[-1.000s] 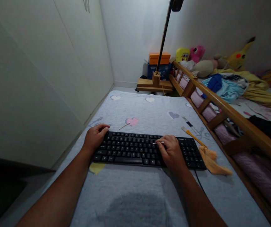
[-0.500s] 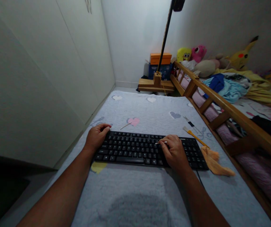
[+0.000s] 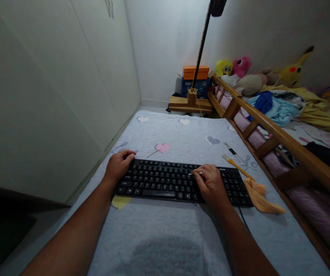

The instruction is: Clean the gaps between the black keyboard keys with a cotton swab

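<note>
right hand (image 3: 212, 186) fingers pinch a thin white stick (image 3: 195, 173), its tip on the keys just left of them. left hand (image 3: 119, 165) fingers curl together over the black keyboard (image 3: 165, 180) corner. just beyond them lies a loose stick (image 3: 153, 152).

Single head-worn view, forward and downward, close above the keyboard (image 3: 165, 180) on the bedspread (image 3: 182, 130).

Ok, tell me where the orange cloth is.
In the head view, the orange cloth lies crumpled on the blanket beside the keyboard's right end, just below the orange-handled brush.
</note>
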### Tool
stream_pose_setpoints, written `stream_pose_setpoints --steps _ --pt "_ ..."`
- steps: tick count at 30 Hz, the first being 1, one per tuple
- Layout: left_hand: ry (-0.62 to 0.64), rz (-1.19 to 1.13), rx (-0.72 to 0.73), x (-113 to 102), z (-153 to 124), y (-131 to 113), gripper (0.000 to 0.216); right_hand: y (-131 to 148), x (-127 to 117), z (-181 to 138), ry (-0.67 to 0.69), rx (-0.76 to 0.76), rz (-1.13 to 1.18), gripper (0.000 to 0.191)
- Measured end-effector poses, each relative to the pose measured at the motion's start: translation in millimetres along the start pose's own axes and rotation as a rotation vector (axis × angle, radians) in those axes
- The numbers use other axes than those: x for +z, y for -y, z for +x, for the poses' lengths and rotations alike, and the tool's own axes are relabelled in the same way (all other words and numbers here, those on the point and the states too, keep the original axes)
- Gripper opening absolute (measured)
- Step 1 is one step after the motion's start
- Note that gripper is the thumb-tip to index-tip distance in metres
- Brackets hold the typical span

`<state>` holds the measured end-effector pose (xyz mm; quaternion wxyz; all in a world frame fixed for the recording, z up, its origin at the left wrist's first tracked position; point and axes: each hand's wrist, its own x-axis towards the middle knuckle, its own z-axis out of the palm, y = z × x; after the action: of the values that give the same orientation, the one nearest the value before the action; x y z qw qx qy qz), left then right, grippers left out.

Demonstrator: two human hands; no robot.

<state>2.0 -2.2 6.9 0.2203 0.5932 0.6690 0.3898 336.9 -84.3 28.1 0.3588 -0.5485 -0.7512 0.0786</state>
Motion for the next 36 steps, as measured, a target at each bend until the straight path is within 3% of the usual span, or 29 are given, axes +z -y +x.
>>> stream_pose_setpoints --steps 36 --pt "0.002 0.01 0.006 2 1 6 0.037 -6 -3 -1 -0.006 0.004 -0.011 0.021"
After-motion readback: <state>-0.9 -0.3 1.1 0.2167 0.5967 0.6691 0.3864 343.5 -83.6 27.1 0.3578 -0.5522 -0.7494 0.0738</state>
